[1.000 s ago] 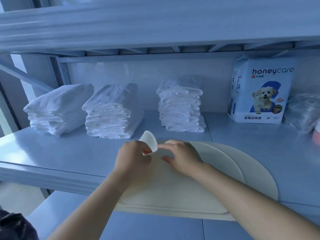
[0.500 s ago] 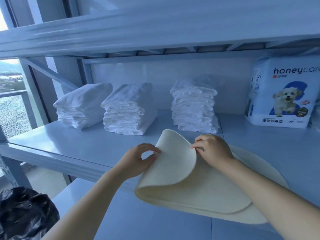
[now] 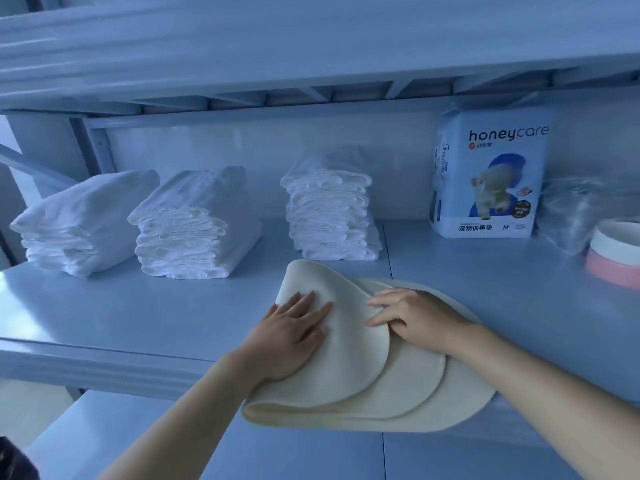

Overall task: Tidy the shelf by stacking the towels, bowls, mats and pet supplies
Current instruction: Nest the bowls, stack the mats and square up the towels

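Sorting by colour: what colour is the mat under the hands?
Plain cream mat, seen in the head view.

On the shelf [image 3: 138, 313], three towel stacks stand in a row toward the back: one at far left [image 3: 79, 223], a second [image 3: 194, 226] just beside it on the right, and a third [image 3: 329, 213] farther right, apart from the pair. Right of that, against the back wall, stands the pet pad pack [image 3: 485, 174], with a plastic bag [image 3: 571, 213] beside it and stacked bowls [image 3: 616, 254] before the bag at the far right. The mats [image 3: 415, 393] lie piled at the shelf's front edge, overhanging it, before the third stack. The left hand [image 3: 294, 334] lies on the folded top mat, the right hand [image 3: 415, 317] beside it.
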The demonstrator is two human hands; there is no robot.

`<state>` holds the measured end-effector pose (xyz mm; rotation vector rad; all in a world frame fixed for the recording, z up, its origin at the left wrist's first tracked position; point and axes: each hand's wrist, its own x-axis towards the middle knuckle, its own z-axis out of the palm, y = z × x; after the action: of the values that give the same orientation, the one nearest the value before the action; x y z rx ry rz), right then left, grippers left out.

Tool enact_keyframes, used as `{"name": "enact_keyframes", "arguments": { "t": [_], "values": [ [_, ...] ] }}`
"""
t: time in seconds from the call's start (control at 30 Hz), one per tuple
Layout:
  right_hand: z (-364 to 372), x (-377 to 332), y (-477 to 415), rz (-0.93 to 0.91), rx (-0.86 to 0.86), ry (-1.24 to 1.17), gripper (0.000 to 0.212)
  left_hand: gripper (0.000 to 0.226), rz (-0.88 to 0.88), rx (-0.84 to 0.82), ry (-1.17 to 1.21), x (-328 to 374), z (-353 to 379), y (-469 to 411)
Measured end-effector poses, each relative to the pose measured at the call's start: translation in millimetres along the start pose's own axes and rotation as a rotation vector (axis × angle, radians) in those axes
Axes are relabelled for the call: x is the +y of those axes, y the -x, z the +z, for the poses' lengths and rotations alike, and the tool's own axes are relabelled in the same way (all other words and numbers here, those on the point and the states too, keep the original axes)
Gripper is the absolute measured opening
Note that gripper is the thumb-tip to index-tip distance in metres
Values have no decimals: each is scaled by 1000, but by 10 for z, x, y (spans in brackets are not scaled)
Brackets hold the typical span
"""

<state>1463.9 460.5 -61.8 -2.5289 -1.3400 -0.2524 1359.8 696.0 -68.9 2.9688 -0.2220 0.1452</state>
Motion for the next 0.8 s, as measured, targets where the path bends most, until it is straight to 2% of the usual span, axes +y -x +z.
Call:
{"name": "enact_keyframes", "arguments": {
  "t": [0.2, 0.47, 0.6, 0.8],
  "values": [
    [-208, 254, 315, 100, 171, -52, 46, 49, 33, -27, 0, 316, 20, -226],
    [-249, 596, 843, 232, 130, -59, 42, 49, 70, -59, 1, 889, 261, -447],
    [-252, 697, 979, 303, 177, -117, 42, 48, 52, -79, 3, 1062, 296, -570],
    [-259, 608, 932, 242, 143, -146, 36, 50, 22, -54, 25, 904, 108, -531]
  ]
}}
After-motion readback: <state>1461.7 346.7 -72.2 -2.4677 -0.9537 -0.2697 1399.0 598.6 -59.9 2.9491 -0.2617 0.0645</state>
